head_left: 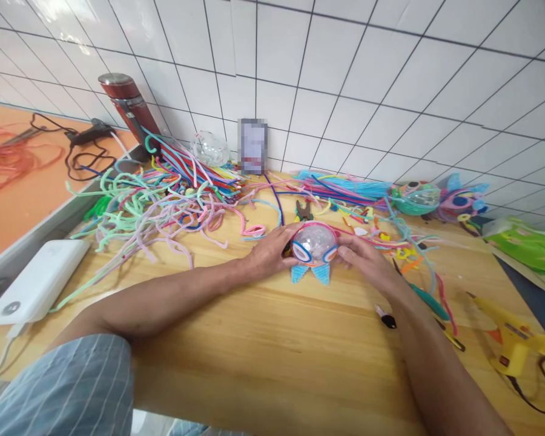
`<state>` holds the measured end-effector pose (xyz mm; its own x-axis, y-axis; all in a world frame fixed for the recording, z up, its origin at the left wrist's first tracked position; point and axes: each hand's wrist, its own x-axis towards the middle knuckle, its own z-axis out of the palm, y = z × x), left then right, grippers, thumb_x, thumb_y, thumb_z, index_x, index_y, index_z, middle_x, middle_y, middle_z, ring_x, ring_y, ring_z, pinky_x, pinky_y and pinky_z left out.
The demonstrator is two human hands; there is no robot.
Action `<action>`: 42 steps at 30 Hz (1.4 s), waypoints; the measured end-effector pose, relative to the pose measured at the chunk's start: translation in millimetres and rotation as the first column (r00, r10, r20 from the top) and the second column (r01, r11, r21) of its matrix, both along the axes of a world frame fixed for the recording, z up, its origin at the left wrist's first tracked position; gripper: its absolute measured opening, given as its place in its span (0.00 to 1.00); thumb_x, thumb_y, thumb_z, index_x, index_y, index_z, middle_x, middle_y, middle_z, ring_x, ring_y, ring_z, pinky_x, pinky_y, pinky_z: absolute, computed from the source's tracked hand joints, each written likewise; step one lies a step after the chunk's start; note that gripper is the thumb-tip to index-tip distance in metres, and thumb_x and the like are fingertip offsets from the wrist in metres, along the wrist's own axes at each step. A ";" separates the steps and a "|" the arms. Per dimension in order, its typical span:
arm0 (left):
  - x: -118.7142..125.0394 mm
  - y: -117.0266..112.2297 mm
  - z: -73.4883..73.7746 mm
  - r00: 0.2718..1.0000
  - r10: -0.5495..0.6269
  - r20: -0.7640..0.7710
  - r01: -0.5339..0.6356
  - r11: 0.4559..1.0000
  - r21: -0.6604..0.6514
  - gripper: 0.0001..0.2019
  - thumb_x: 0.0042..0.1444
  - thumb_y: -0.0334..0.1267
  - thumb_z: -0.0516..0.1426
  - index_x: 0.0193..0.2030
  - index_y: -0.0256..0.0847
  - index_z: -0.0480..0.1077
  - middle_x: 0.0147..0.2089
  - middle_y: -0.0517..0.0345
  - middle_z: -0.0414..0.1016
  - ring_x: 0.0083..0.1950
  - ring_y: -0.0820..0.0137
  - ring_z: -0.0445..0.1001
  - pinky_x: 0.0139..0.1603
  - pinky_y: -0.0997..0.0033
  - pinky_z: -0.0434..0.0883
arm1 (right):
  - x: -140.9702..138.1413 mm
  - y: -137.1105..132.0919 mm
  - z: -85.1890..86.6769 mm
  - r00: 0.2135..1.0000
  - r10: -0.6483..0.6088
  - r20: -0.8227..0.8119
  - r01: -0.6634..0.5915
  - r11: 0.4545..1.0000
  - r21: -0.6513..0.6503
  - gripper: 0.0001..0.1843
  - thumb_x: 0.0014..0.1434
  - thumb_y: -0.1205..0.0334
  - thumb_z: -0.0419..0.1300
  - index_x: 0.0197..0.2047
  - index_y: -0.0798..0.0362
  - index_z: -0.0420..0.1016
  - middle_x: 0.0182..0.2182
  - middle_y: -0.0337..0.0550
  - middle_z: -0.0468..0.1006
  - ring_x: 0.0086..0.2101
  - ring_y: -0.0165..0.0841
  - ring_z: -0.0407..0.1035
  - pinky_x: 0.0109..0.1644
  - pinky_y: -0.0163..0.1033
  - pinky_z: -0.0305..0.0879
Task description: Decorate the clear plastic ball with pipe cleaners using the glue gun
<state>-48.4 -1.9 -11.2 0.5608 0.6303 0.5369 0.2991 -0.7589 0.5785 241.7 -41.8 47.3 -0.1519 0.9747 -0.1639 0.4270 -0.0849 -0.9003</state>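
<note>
A clear plastic ball (317,241) is on the wooden table in front of me. It is rimmed with pink pipe cleaner, with a blue-and-white oval on each side and two light-blue ribbed fins (309,274) at its lower edge. My left hand (271,253) is closed round its left side, the thumb low and the fingers partly hidden behind it. The fingertips of my right hand (361,257) are bent against its right side, by the oval there. Pliers (304,211) with dark handles lie just behind the ball.
Loose pipe cleaners (136,206) spread across the left; blue bundles (345,189) lie behind. Two decorated balls (415,198) sit at the back right. A yellow glue gun (511,333), a power bank (36,281), a red thermos (129,106) and a phone (253,146) surround the work.
</note>
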 end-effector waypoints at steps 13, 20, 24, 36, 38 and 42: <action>-1.4 -0.8 4.8 1.000 -0.003 0.015 0.003 0.999 -0.050 0.47 0.60 0.53 0.71 0.78 0.45 0.53 0.74 0.36 0.70 0.76 0.48 0.71 0.73 0.43 0.73 | 5.1 4.5 7.4 0.925 -0.293 -0.244 0.293 0.955 -0.037 0.25 0.54 0.35 0.72 0.39 0.48 0.80 0.40 0.46 0.87 0.33 0.35 0.78 0.35 0.39 0.71; 1.3 -0.4 4.0 0.999 0.028 -0.015 -0.030 0.993 -0.112 0.54 0.51 0.50 0.76 0.79 0.44 0.55 0.73 0.37 0.72 0.73 0.46 0.73 0.72 0.42 0.73 | -2.1 -0.9 8.5 0.995 -0.067 -0.068 0.065 0.998 -0.027 0.23 0.56 0.40 0.71 0.46 0.49 0.82 0.38 0.44 0.87 0.35 0.36 0.78 0.35 0.39 0.71; 1.7 -0.2 4.2 0.997 0.062 -0.034 -0.066 0.987 -0.149 0.49 0.55 0.51 0.74 0.77 0.42 0.57 0.72 0.36 0.73 0.72 0.47 0.74 0.71 0.43 0.73 | -11.1 -2.1 6.2 0.995 -0.037 -0.092 0.037 0.999 0.001 0.22 0.56 0.41 0.70 0.46 0.49 0.81 0.38 0.42 0.85 0.36 0.35 0.76 0.39 0.41 0.72; -2.0 0.8 6.6 0.995 0.091 -0.049 -0.097 0.985 -0.140 0.45 0.58 0.54 0.72 0.76 0.42 0.59 0.71 0.37 0.74 0.71 0.48 0.76 0.70 0.44 0.75 | -18.1 0.5 -5.6 0.985 -0.039 -0.170 0.042 0.999 0.013 0.21 0.56 0.43 0.70 0.45 0.48 0.77 0.43 0.43 0.85 0.41 0.36 0.78 0.46 0.43 0.75; -2.1 1.2 5.8 0.994 0.096 -0.047 -0.101 0.984 -0.146 0.45 0.59 0.53 0.71 0.77 0.41 0.59 0.72 0.37 0.73 0.71 0.48 0.75 0.71 0.44 0.74 | -19.4 -0.5 -5.5 0.986 -0.016 -0.169 0.022 0.999 0.037 0.22 0.55 0.45 0.72 0.47 0.48 0.76 0.46 0.44 0.85 0.42 0.37 0.78 0.49 0.44 0.75; -1.5 0.3 1.5 0.992 0.116 -0.046 -0.121 0.983 -0.140 0.48 0.59 0.53 0.71 0.79 0.42 0.55 0.73 0.36 0.71 0.73 0.47 0.73 0.73 0.43 0.73 | -20.7 -5.2 -2.4 0.999 0.038 -0.021 -0.036 0.993 0.108 0.29 0.52 0.54 0.74 0.55 0.48 0.75 0.46 0.44 0.84 0.36 0.34 0.75 0.40 0.41 0.73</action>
<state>-50.0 -1.7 -9.7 0.4958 0.7618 0.4168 0.4058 -0.6276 0.6644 221.0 -47.0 45.0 -0.1905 0.9802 -0.0541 0.4070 0.0287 -0.9130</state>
